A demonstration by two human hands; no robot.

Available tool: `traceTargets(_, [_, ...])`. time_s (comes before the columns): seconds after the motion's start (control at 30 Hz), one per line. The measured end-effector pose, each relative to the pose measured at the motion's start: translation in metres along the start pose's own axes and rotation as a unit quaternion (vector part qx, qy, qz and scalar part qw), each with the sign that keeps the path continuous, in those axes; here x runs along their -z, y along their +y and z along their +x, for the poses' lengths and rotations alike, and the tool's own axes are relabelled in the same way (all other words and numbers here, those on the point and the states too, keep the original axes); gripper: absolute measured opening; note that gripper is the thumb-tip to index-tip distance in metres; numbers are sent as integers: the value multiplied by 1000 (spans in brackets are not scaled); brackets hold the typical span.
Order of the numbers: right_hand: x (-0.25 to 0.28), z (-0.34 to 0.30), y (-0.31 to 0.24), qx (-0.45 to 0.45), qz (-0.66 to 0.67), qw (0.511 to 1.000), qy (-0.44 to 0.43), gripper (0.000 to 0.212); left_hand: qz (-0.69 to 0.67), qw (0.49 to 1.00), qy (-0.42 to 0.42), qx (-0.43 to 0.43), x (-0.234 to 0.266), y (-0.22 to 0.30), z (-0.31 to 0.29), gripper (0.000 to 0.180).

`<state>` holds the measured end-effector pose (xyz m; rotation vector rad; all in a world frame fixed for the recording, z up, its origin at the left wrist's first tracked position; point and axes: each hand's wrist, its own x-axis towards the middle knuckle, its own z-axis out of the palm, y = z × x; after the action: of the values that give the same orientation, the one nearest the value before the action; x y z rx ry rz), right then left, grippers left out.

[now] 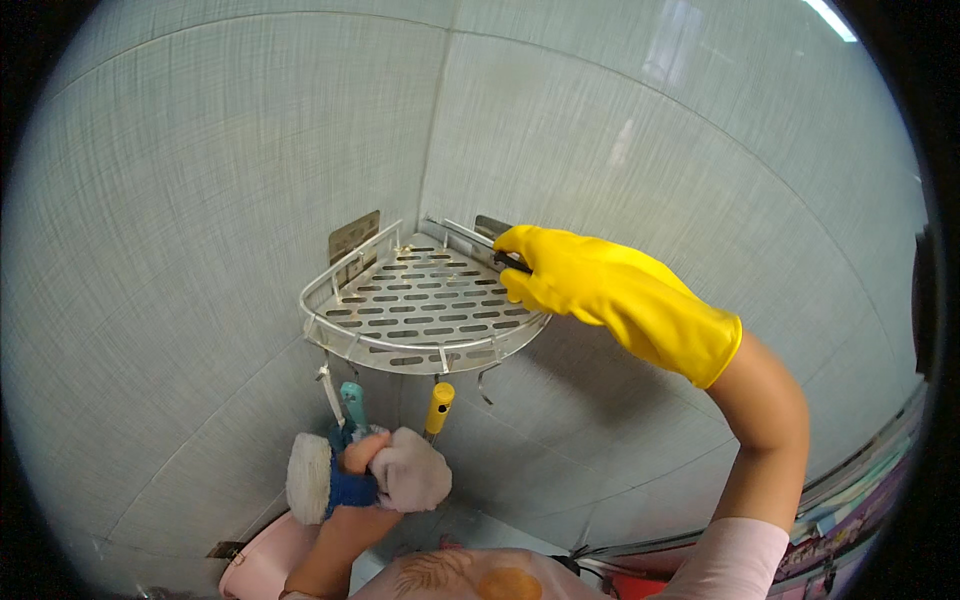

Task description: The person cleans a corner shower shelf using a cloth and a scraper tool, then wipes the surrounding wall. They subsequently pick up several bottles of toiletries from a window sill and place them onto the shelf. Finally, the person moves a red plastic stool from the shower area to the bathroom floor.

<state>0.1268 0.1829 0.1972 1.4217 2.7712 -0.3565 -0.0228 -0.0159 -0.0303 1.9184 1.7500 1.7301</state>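
Observation:
A silver metal corner shelf (430, 300) with slotted holes and a raised rail is fixed where two tiled walls meet. My right hand (590, 280), in a yellow rubber glove, is closed around a slim tool with a black handle (512, 262) at the shelf's right rail. The tool's thin end appears to reach toward the back corner. Below the shelf's front left, my bare left hand (362, 455) is closed on a scrubber with a blue body and white pad (310, 478). A pale pinkish cloth (412, 470) is bunched against the same hand.
Beneath the shelf rim hang a yellow-handled tool (439, 408), a teal handle (352, 398), a white handle (330, 395) and a bare hook (486, 385). A pink basin (265, 560) sits at lower left. Colourful items (870, 500) line the right edge.

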Motion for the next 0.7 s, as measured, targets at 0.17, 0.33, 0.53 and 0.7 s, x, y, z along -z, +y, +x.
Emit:
traceTargets(0.17, [7,6,-7,-12,-49,997,-54,43,-1,999,-26,46,10,3,23,91])
traceTargets(0.33, [7,10,-17,10,-40,997,-68,43,83,988,-99,90,16,9,40,106])
traceTargets(0.53, [-6,3,-20,-21,-116,991,-70,41,78,990,-94,70,10,3,44,101])
traceTargets(0.7, [-4,5,-15,-38,-87,994,-48,38,32,988,-101,113,6,0,43,102])
